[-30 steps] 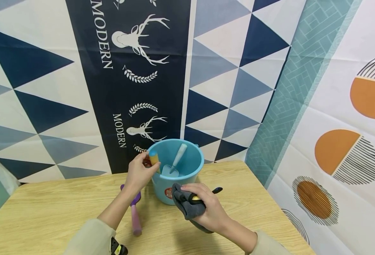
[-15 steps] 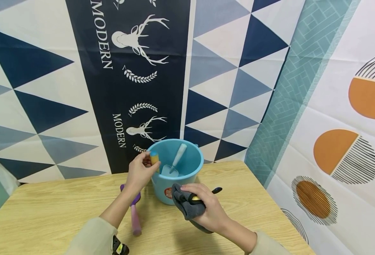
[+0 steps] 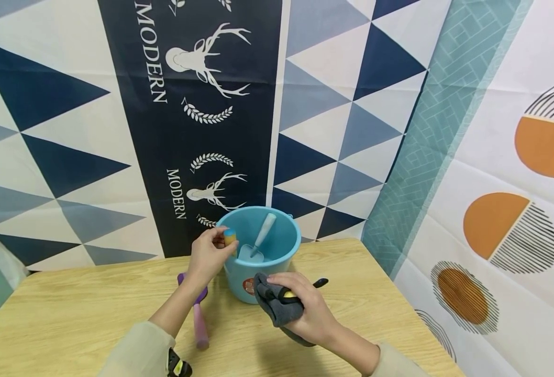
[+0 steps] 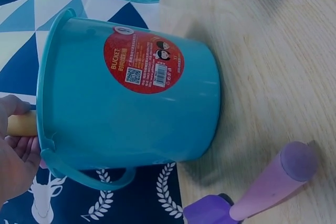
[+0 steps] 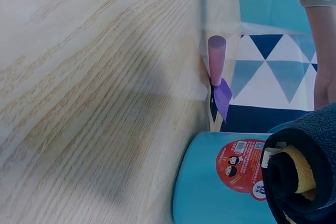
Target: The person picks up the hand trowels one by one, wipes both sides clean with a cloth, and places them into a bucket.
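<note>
My left hand [image 3: 209,255] pinches a yellow handle with a blue end [image 3: 230,237] at the left rim of a light blue bucket [image 3: 284,246]. The far part of that tool is hidden by the bucket wall. Inside the bucket leans a small pale blue shovel [image 3: 266,226], handle up. My right hand [image 3: 311,309] grips a folded dark grey cloth [image 3: 277,301] in front of the bucket. Yellow lining shows in the cloth's folds in the right wrist view [image 5: 302,169]. A black tip [image 3: 321,283] sticks out past the right hand.
A purple tool with a pink handle [image 3: 200,327] lies on the wooden table [image 3: 93,314], left of the bucket and near the left forearm. Its handle [image 4: 273,184] points up toward the left wrist camera. Patterned cloth walls [image 3: 324,120] stand behind the table and to the right.
My left hand has shifted slightly right and down, and the yellow handle sits a little lower at the bucket rim. The right hand and the cloth stay in place.
</note>
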`<state>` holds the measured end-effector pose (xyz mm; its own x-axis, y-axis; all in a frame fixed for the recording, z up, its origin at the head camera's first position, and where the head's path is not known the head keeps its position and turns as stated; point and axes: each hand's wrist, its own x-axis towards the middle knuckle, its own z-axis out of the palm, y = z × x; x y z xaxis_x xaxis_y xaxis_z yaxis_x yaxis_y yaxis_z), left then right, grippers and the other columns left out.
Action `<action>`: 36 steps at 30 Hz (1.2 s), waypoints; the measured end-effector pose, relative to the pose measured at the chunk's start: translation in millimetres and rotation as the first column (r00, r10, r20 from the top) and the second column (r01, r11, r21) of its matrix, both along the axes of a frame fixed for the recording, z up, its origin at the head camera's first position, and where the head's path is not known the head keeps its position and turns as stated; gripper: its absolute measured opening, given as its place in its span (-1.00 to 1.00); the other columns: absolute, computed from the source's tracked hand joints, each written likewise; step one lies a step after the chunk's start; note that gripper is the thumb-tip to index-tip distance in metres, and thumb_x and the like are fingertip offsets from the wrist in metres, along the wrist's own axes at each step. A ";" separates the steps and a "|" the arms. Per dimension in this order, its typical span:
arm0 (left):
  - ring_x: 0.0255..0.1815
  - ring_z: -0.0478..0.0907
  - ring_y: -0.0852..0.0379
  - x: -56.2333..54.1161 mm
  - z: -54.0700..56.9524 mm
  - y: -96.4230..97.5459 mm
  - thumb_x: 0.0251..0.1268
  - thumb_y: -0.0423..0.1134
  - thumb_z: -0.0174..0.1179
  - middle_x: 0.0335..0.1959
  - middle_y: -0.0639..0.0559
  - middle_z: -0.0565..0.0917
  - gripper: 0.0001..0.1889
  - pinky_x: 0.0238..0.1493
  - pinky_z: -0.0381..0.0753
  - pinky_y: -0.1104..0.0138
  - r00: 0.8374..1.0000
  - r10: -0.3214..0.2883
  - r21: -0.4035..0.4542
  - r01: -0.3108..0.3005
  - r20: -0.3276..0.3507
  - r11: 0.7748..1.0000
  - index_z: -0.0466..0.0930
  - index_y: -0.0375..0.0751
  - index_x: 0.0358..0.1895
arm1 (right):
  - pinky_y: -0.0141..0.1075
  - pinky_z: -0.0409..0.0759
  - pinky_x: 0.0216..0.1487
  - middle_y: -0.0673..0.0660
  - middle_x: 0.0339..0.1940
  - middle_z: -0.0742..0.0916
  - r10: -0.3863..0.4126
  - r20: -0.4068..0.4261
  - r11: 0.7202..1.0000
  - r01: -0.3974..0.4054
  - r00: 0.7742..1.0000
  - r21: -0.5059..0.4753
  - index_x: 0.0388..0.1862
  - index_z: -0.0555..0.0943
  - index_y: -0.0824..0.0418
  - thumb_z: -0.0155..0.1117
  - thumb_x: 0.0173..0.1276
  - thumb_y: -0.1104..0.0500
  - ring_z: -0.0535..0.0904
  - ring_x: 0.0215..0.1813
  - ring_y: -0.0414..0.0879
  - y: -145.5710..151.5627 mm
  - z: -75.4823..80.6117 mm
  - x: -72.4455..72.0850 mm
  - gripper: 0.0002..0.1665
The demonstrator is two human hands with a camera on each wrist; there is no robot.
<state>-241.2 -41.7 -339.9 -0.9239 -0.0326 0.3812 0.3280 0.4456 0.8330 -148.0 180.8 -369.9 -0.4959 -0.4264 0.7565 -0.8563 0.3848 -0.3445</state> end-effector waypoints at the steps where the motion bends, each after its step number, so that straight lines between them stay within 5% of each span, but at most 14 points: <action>1: -0.22 0.58 0.05 0.0 0.3 -0.1 0.04 -0.26 0.34 -0.22 -0.14 0.60 -0.59 -0.18 0.58 0.39 1.000 0.001 -0.013 -0.001 -0.006 1.000 0.59 -0.32 0.01 | -0.23 0.55 0.11 0.14 0.07 0.60 0.000 0.001 1.000 0.000 1.000 0.000 0.18 0.45 0.11 0.41 0.12 0.21 0.51 0.13 -0.05 0.1 0.1 0.0 -0.39; 17: -0.23 0.60 0.04 -0.9 1.3 -1.9 0.02 -0.28 0.36 -0.21 -0.18 0.60 -0.57 -0.17 0.62 0.25 0.999 -0.020 -0.147 0.015 -0.032 0.989 0.59 -0.35 0.01 | -0.24 0.54 0.12 0.15 0.07 0.60 0.003 -0.013 1.000 -0.003 1.000 -0.002 0.18 0.45 0.13 0.41 0.12 0.20 0.51 0.12 -0.05 -0.2 0.5 0.5 -0.39; 36: -0.27 0.59 0.06 1.7 2.8 -9.3 0.00 -0.25 0.35 -0.25 -0.12 0.60 -0.58 -0.21 0.58 0.37 0.999 0.017 -0.076 -0.019 -0.027 0.997 0.62 -0.31 -0.01 | -0.27 0.54 0.11 0.17 0.05 0.61 0.011 -0.026 1.000 -0.011 1.000 -0.002 0.17 0.46 0.14 0.39 0.15 0.17 0.52 0.11 -0.05 -2.5 -3.2 0.9 -0.41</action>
<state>-239.5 -51.0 -337.1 -0.9131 -0.0190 0.4074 0.3407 0.5136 0.7875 -147.2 178.3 -373.1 -0.4719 -0.4302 0.7695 -0.8688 0.3751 -0.3231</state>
